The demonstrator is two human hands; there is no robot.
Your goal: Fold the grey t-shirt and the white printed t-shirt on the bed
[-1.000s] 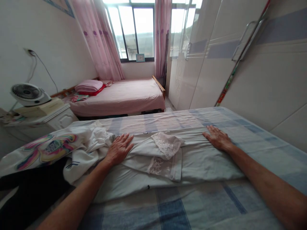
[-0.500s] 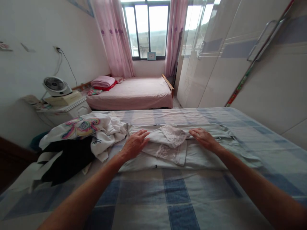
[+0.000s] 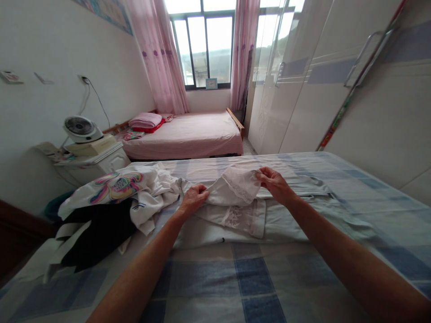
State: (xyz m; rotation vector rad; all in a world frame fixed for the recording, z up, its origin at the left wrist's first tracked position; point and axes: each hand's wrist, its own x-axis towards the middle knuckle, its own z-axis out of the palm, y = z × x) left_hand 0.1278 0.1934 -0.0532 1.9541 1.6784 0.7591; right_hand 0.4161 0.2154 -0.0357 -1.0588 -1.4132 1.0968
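A pale grey-green garment lies spread across the blue checked bed. On top of it sits a white lace-trimmed garment. My left hand pinches the left edge of that lace garment, fingers closed. At its upper right corner, my right hand grips it too. Between the two hands the cloth is raised slightly off the bed.
A heap of clothes lies at the left of the bed: a white piece with a colourful print and a black one. A fan stands on a white cabinet. A pink bed is beyond, wardrobe doors at right.
Both hands lay flat on the grey-green garment, then drew inward. Now they have closed on the lace-trimmed garment and raised its top edge.
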